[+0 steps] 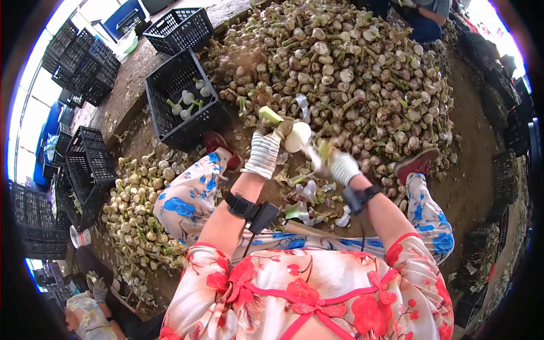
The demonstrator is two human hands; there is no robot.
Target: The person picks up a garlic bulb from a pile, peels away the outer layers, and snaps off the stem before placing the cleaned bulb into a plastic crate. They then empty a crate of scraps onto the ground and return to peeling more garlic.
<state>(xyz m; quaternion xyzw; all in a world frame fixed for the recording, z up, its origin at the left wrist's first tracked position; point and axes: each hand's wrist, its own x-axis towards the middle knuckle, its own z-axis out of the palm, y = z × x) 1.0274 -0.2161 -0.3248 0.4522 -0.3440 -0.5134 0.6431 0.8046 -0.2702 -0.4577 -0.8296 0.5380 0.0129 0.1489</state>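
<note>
My left hand [267, 146], in a striped white glove with dirty fingertips, is closed around a garlic bulb [297, 137]. The bulb's smooth white head points right, and its cut green stem [271, 115] sticks out at the upper left. Just to the right is my right hand [342, 168], gloved and smeared by motion, its fingers drawn together. A pale blurred strip [313, 157] lies at its fingertips on the bulb's side; what it is I cannot tell. Below both hands, loose garlic skins [309, 192] litter the ground between my legs.
A large heap of unpeeled garlic [351, 73] rises ahead. At its left, a black crate [187, 122] holds several white bulbs. Another garlic pile [136, 218] lies by my left leg. Stacked crates [88, 62] stand farther left. Other people sit at lower left [93, 320] and upper right [428, 25].
</note>
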